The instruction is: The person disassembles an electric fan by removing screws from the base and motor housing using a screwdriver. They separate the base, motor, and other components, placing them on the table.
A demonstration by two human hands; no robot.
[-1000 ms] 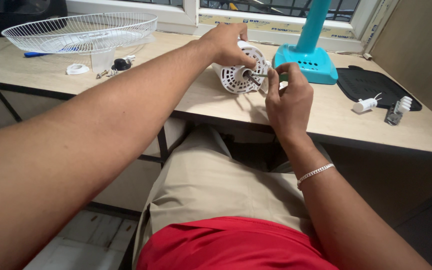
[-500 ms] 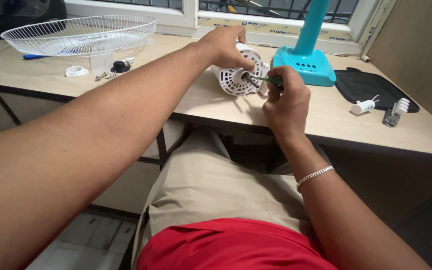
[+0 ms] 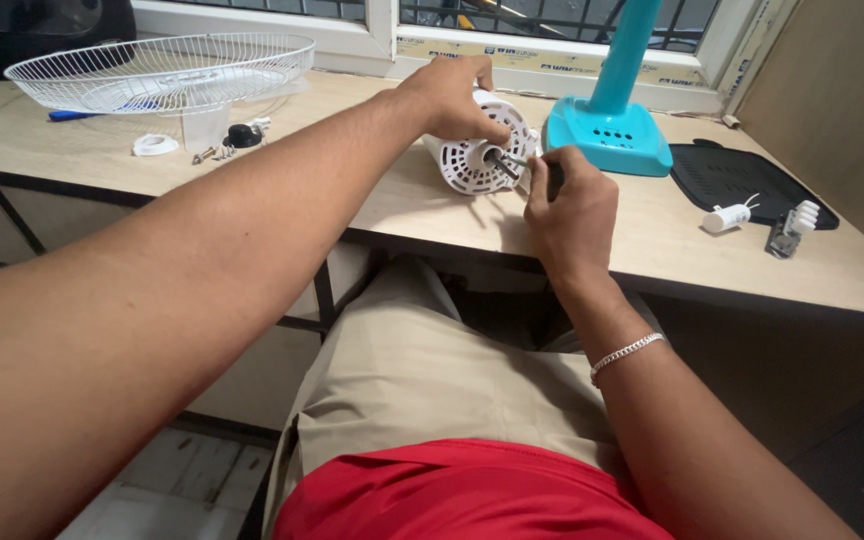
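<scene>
A white fan motor housing [image 3: 474, 160] with vent slots and a metal shaft lies on its side on the wooden table [image 3: 422, 200]. My left hand [image 3: 452, 92] grips the top of the housing and holds it steady. My right hand [image 3: 570, 212] is closed around a dark-handled screwdriver [image 3: 520, 163], its thin metal tip against the housing's front beside the shaft. A silver bracelet sits on my right wrist.
A white wire fan grille [image 3: 157, 68] lies at the back left, with a white ring [image 3: 155, 145], a black knob [image 3: 244, 135] and small screws beside it. A teal fan stand base [image 3: 609, 135] is right of the motor. A black panel [image 3: 742, 175], a white capacitor [image 3: 727, 216] and a small part sit far right.
My right hand has closed on the screwdriver, dropped slightly and brought its tip to the housing's front. My left hand has kept its grip on the housing.
</scene>
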